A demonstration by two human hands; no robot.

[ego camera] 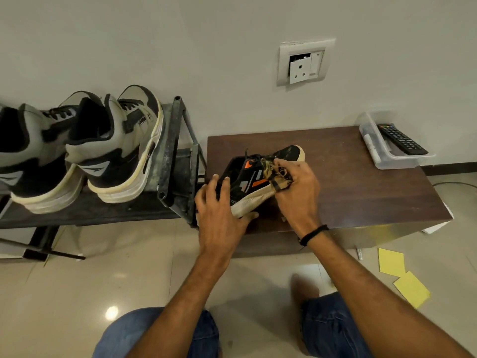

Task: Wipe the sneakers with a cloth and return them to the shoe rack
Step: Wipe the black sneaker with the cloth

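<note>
Knees (160, 332) sit nearest, open floor (129, 275) beyond them. My left hand (219, 208) clasps the black sneaker (247, 177) by its heel at the table (361, 182)'s near left corner; my right hand (296, 187) bunches the cloth (277, 174) against its laces. Farther left, grey sneakers (113, 146) stand at the right end of the shoe rack (170, 151).

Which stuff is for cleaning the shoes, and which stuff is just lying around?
For the job: black sneaker, held by the left hand; cloth, gripped by the right hand; grey sneakers on the shoe rack.
Just lying about: remote in its clear tray; yellow papers; wall socket.
</note>
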